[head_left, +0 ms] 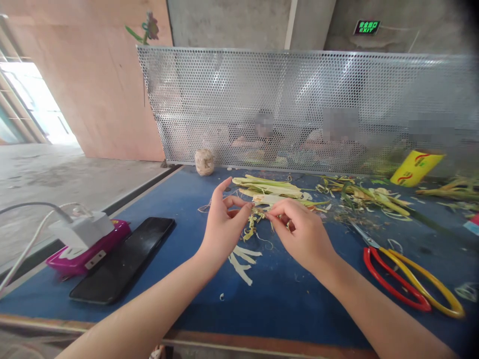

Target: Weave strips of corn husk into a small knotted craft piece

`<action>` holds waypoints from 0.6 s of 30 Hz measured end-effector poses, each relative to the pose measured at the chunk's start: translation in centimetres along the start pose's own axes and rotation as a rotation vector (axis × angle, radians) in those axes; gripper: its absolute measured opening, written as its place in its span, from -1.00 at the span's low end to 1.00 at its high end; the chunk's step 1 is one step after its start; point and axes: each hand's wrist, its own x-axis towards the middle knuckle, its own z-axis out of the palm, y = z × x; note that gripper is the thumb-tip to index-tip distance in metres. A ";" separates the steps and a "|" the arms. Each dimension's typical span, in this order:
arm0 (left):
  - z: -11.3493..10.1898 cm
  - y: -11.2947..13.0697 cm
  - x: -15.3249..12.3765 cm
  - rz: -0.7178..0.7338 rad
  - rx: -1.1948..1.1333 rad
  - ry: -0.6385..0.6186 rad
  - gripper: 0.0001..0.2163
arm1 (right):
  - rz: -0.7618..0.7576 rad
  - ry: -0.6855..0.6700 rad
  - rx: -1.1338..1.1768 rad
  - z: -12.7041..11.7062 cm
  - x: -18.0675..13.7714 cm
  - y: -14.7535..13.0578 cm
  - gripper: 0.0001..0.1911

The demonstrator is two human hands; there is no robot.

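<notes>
My left hand (pixel 226 217) pinches with thumb and fingertips, its index finger raised. Facing it, my right hand (pixel 301 229) is closed in a pinch as well. Between the two hangs a small bunch of curly yellow-green plant strips (pixel 251 225), and the fingertips of both hands meet its upper part. Exactly where each hand grips is too small to make out. Beyond my hands lie several pale green stalks or leaves (pixel 267 186). Flat on the blue table (pixel 277 309), just below the bunch, are some whitish strips (pixel 243 264).
Red-and-yellow-handled scissors (pixel 396 271) lie at right. A black phone (pixel 125 259) and a purple power strip (pixel 88 254) with a white plug are left. Further back are a twine ball (pixel 204 162), plant scraps (pixel 366 197), a yellow packet (pixel 417 168) and a perforated metal screen (pixel 224 99), people behind it.
</notes>
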 end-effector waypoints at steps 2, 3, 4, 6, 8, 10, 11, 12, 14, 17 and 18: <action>0.0 0.0 0.1 -0.019 -0.022 -0.008 -0.42 | -0.016 0.009 0.015 0.0 0.1 0.0 -0.92; 0.0 0.0 0.1 -0.022 -0.030 -0.018 -0.43 | -0.021 0.014 0.019 0.0 0.1 0.0 -0.92; 0.0 0.0 0.1 -0.022 -0.036 -0.031 -0.43 | -0.023 0.018 0.017 0.0 0.1 0.0 -0.92; 0.1 0.0 0.0 -0.021 -0.042 -0.055 -0.43 | -0.021 0.014 0.004 0.0 0.1 -0.1 -0.92; 0.2 0.0 -0.1 -0.027 -0.048 -0.077 -0.42 | -0.020 0.007 -0.007 0.0 0.1 -0.1 -0.93; 0.3 0.0 -0.2 -0.036 -0.054 -0.094 -0.41 | -0.022 0.006 -0.010 0.0 0.2 -0.1 -0.93; 0.3 0.0 -0.2 -0.044 -0.064 -0.102 -0.41 | -0.023 0.008 -0.012 0.0 0.2 -0.1 -0.93; 0.4 0.0 -0.2 -0.056 -0.080 -0.106 -0.42 | -0.023 0.011 -0.015 0.0 0.2 -0.1 -0.93; 0.4 0.0 -0.2 -0.080 -0.119 -0.103 -0.47 | -0.016 0.020 -0.020 0.0 0.2 -0.2 -0.92; 0.4 0.0 -0.1 -0.090 -0.159 -0.088 -0.50 | -0.007 0.010 -0.012 -0.1 0.3 -0.2 -0.91; 0.4 0.0 -0.1 -0.088 -0.166 -0.086 -0.47 | -0.006 0.001 -0.008 -0.1 0.3 -0.2 -0.91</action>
